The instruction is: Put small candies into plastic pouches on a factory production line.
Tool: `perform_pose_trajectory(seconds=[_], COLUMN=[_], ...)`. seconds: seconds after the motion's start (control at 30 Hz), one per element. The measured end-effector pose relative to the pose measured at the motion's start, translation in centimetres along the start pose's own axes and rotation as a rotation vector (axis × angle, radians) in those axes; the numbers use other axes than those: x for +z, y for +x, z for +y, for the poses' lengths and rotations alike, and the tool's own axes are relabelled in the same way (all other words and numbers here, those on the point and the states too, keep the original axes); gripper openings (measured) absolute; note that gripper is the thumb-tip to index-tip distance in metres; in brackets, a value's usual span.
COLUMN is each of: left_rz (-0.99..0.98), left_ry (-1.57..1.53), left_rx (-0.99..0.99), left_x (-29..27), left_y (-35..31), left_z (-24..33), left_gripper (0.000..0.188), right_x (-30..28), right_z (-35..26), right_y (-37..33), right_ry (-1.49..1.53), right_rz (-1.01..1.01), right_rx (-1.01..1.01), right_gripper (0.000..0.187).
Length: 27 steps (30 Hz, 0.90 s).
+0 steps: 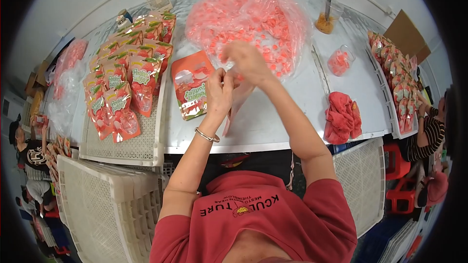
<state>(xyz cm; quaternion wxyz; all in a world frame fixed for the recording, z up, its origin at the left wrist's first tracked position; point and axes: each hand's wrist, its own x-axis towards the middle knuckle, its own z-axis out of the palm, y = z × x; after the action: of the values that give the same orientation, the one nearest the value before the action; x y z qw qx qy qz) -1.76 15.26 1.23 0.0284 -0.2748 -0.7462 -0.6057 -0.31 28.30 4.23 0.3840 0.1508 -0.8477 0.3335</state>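
Pale worktable (287,124), metal-topped, carrying the following. Large clear bag (209,17), far middle: is lying open and holding many loose pink pieces (278,27), so much appears left to handle. Perforated tray (122,151), left: is bearing overlapping rows of red pouches (129,75), which look plump and are, by judgement, the finished share. Flat pouch (187,78): is lying by the left hand, between tray and bag, seemingly waiting its turn. Upright pouch (237,101), one: is hanging nearly edge-on below the hands, near the table's front edge, and is probably midway; its contents are not showing. Left hand (219,90): is pinching near that pouch's top with thumb and fingers. Right hand (247,60): is blurring above it, at the bag's near side; whether its fingers are gripping anything cannot be told. Clear cup (341,61), holding pink pieces: is resting right of the table seam (320,70). Red cloth (340,117): is lying bunched near the front edge. White crate (382,85), with more pouches: is bounding the right side. Room for moving: bare tabletop is stretching between the upright pouch and the cloth; leftward, the flat pouch and tray are leaving little space.
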Motion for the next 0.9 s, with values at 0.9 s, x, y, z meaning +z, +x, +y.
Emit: perform_pose_trajectory(seconds=[0.9], left_rz=[0.082], left_ry=[-0.513], left_rx=[-0.277], left_x=[-7.2], left_y=[-1.7], left_z=[2.2], left_gripper=[0.026], right_x=[2.6], right_z=[14.0], right_y=[-12.7], right_ry=[-0.694], right_rz=[-0.177], right_rx=[0.692], right_gripper=[0.044])
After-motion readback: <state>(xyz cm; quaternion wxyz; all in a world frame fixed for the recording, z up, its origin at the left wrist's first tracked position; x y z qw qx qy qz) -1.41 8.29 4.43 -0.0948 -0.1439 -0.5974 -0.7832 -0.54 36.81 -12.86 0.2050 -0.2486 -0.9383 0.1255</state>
